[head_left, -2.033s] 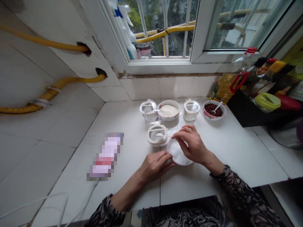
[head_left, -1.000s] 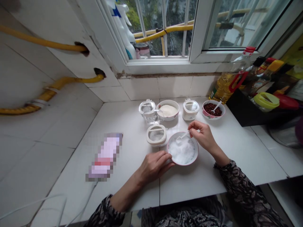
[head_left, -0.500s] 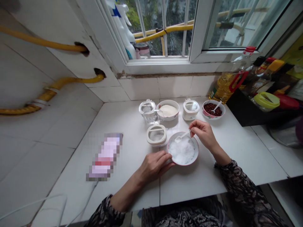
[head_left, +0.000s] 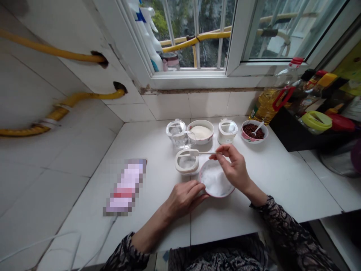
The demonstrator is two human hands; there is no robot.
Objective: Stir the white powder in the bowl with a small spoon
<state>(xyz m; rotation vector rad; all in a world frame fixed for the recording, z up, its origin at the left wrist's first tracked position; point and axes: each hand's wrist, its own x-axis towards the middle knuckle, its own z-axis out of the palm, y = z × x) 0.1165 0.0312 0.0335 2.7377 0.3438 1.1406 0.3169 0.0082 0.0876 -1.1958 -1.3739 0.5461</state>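
My left hand [head_left: 184, 197] grips the left rim of a bowl [head_left: 216, 180] of white grains. Between thumb and fingers, my right hand [head_left: 232, 165] pinches a small white spoon [head_left: 207, 153], held level with its scoop over the near jar [head_left: 187, 162]. That jar has a clear-windowed lid section and stands just left of the bowl. Behind it are another clear jar [head_left: 175, 128], a bowl of cream-white grains [head_left: 200, 131] and a lidded jar [head_left: 227, 131]. Farther right, a bowl of dark red bits [head_left: 254, 131] holds a white spoon.
A blurred phone-like object [head_left: 125, 188] with a cable lies on the left of the counter [head_left: 158, 233]. An oil bottle [head_left: 266, 101] and a dark rack [head_left: 293, 131] of bottles stand at the right. The window [head_left: 191, 73] is behind.
My right hand has moved left and lifted the spoon out of the bowl of white grains, bringing it over the near jar. My left hand stays on the rim.
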